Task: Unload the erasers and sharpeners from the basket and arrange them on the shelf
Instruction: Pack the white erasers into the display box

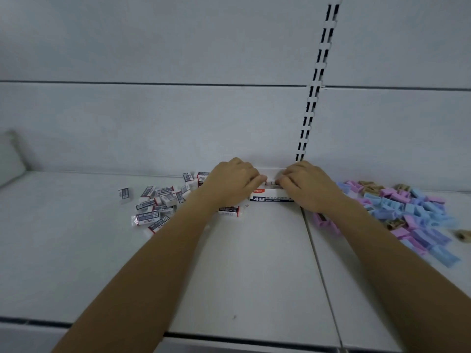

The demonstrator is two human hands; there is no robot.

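A white box (271, 196) printed "4B ERASER" stands at the back of the white shelf (254, 263), against the rear wall. My left hand (233, 180) and my right hand (307, 183) both reach over its open top, fingers curled at the rim and on small erasers inside. Loose wrapped erasers (155, 203) lie scattered to the left of the box. A heap of purple, blue and tan sharpeners (413, 212) lies to the right. The basket is out of view.
A slotted upright rail (314, 90) runs up the back wall above my right hand. A seam (319, 263) splits the shelf into two boards. The shelf's front edge (229, 337) crosses the bottom. A pale object (11, 156) sits at the far left.
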